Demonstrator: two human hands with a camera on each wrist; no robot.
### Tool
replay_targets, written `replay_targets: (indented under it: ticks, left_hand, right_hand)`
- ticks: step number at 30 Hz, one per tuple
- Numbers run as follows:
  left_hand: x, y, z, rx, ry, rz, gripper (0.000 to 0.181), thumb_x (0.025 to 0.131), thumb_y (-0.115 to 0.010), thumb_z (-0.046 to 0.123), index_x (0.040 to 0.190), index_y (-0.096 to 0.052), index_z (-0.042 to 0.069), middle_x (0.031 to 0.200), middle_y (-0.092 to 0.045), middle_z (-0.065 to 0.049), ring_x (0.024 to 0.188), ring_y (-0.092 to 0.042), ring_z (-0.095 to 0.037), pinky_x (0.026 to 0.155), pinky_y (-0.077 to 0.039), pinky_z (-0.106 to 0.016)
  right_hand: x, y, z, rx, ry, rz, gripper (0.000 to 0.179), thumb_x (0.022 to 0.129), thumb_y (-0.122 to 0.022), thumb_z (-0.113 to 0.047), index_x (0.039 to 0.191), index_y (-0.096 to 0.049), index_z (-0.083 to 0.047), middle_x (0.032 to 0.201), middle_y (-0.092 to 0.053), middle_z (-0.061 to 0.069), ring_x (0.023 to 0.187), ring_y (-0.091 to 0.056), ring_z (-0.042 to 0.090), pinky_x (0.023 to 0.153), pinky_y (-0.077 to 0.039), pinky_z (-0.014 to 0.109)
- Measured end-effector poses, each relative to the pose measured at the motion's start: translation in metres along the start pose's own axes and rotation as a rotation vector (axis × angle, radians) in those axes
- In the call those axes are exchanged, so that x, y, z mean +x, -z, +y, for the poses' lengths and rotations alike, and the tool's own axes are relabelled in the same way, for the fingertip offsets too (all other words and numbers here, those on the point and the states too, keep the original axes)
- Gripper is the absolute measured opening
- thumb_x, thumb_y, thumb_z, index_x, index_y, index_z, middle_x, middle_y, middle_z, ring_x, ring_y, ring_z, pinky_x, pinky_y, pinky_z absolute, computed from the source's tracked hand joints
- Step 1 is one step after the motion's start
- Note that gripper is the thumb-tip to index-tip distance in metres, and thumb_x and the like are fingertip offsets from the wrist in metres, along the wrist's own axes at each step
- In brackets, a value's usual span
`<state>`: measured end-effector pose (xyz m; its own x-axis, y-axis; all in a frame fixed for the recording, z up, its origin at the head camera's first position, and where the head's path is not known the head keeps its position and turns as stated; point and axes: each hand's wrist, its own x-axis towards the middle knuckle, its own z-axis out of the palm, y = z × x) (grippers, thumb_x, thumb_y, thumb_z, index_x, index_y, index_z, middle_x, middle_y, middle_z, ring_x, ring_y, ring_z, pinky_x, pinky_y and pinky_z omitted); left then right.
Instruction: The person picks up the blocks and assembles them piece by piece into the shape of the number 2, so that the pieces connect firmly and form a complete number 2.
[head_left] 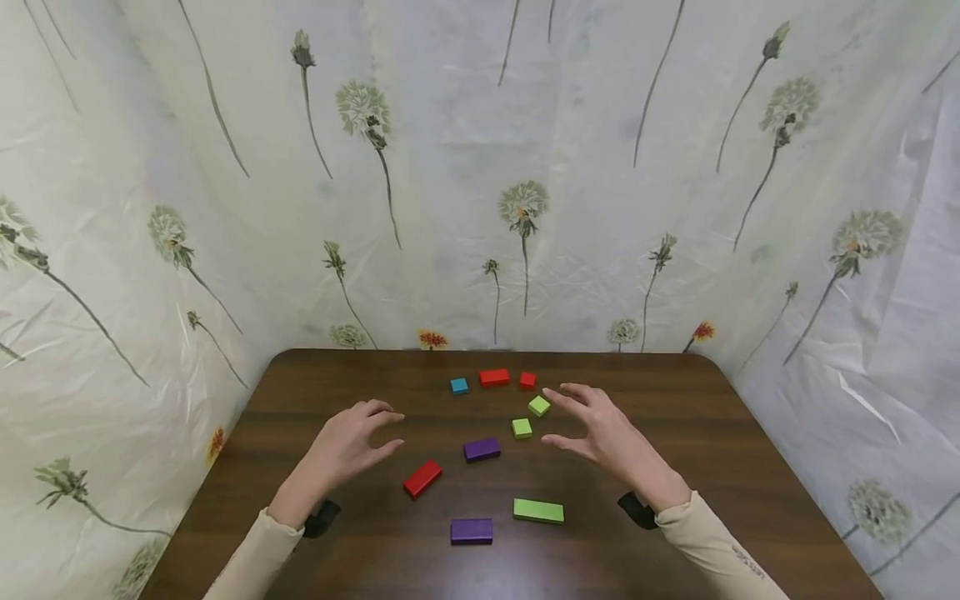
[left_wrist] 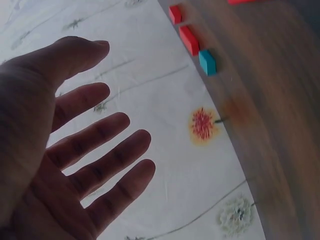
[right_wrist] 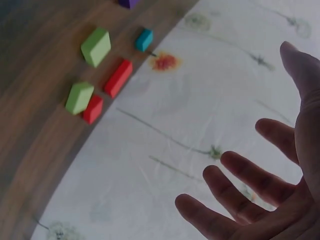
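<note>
Left hand (head_left: 341, 446), right hand (head_left: 611, 435): empty, fingers parted. Near red block (head_left: 422, 479) slants rightward toward table's (head_left: 600, 567) far edge. Three red blocks (head_left: 494, 377), three green (head_left: 537, 511), two purple (head_left: 471, 531), one blue (head_left: 459, 387).

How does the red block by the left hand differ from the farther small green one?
The red block is elongated; the small green block is shorter and squarer. The red block lies nearer the camera, the small green block farther back. Both rest on the table, unheld.
</note>
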<state>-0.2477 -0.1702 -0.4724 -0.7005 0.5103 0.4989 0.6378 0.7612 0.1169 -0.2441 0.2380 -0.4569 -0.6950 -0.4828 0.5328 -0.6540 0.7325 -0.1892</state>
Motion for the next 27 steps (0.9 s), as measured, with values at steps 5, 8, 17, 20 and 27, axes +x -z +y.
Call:
replay_targets:
  ticks: [5,8,17,20,27]
  left_hand:
    - [-0.003,-0.009,0.007,0.003,-0.035,-0.013,0.031,0.078,-0.08,0.033,0.106,-0.072,0.023,0.102,-0.065,0.006,0.084,-0.064,-0.014,0.067,-0.053,-0.031]
    - [-0.007,-0.014,0.01,-0.002,-0.039,-0.043,0.03,0.078,-0.079,0.034,0.105,-0.072,0.024,0.101,-0.065,0.006,0.083,-0.064,-0.013,0.067,-0.052,-0.03]
    - [-0.015,-0.029,0.021,-0.131,-0.113,-0.173,0.025,0.08,-0.078,0.029,0.102,-0.073,0.017,0.086,-0.059,0.003,0.07,-0.048,-0.006,0.061,-0.042,-0.021]
    - [-0.018,-0.037,0.027,-0.128,-0.188,-0.186,0.023,0.08,-0.079,0.03,0.098,-0.074,0.016,0.082,-0.056,0.003,0.069,-0.042,-0.004,0.062,-0.038,-0.02]
    - [-0.026,-0.054,0.046,-0.12,-0.258,-0.249,0.025,0.081,-0.077,0.037,0.099,-0.076,0.02,0.085,-0.057,0.008,0.073,-0.043,-0.003,0.068,-0.028,-0.019]
  right_hand:
    - [-0.001,-0.011,-0.005,0.0,0.034,-0.001,0.065,0.073,-0.083,-0.037,0.131,-0.061,-0.019,0.123,-0.057,0.014,0.111,-0.056,0.03,0.085,-0.051,0.043]
    - [-0.004,-0.017,-0.008,-0.003,0.054,0.008,0.061,0.073,-0.083,-0.038,0.128,-0.063,-0.02,0.117,-0.058,0.011,0.106,-0.057,0.026,0.081,-0.052,0.039]
    - [-0.013,-0.041,-0.014,-0.085,0.136,0.041,0.042,0.073,-0.081,-0.047,0.106,-0.072,-0.023,0.087,-0.052,-0.005,0.078,-0.042,0.01,0.064,-0.038,0.024]
    - [-0.017,-0.051,-0.021,-0.063,0.156,0.03,0.036,0.07,-0.083,-0.045,0.096,-0.073,-0.022,0.083,-0.05,-0.007,0.076,-0.039,0.007,0.064,-0.036,0.022]
    - [-0.028,-0.073,-0.043,-0.062,0.229,-0.041,0.035,0.071,-0.081,-0.051,0.087,-0.075,-0.021,0.083,-0.048,-0.01,0.074,-0.035,0.005,0.064,-0.032,0.019]
